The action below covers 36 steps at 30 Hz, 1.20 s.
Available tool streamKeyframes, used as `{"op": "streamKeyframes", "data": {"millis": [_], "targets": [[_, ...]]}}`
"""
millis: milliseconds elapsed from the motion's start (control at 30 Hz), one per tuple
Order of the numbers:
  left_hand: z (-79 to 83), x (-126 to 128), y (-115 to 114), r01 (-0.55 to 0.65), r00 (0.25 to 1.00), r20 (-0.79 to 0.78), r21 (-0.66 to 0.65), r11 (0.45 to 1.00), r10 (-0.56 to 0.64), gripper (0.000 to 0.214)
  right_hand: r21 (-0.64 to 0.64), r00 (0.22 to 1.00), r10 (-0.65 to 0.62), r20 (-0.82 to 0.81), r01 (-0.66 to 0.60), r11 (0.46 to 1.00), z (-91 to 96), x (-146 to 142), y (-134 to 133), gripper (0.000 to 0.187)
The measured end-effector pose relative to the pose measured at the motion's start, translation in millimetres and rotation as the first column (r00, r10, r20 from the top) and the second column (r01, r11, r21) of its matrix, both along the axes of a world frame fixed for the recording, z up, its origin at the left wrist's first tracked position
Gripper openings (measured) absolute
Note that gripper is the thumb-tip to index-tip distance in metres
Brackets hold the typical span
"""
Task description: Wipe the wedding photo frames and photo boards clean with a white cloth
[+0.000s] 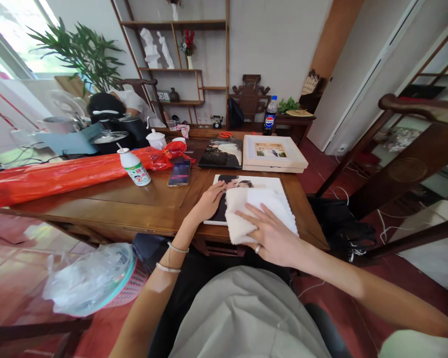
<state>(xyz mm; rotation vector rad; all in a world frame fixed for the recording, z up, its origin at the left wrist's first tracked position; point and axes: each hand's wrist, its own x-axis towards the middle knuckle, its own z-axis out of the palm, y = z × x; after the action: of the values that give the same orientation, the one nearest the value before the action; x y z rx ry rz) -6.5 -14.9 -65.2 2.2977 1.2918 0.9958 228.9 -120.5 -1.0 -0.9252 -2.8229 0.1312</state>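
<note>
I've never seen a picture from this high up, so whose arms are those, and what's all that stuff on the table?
No robot here! A person wears a camera on their head, looking forward and down, so you see their own arms. There is just this one picture.

The left hand rests on the edge of a flat photo panel. The right hand is spread over a white cloth, which covers part of that panel.

Also on the wooden table are a dark picture panel, a pale box with a photo on top, a phone, a small white bottle and a long red plastic-wrapped bundle.
</note>
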Motion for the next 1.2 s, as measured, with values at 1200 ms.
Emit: {"op": "streamKeyframes", "data": {"millis": [1200], "targets": [[0.9, 0, -1, -0.014, 1.000, 0.018, -0.002, 1.000, 0.014, 0.042, 0.086, 0.982, -0.187, -0.027, 0.188, 0.978, 0.7, 51, 124, 0.040]]}}
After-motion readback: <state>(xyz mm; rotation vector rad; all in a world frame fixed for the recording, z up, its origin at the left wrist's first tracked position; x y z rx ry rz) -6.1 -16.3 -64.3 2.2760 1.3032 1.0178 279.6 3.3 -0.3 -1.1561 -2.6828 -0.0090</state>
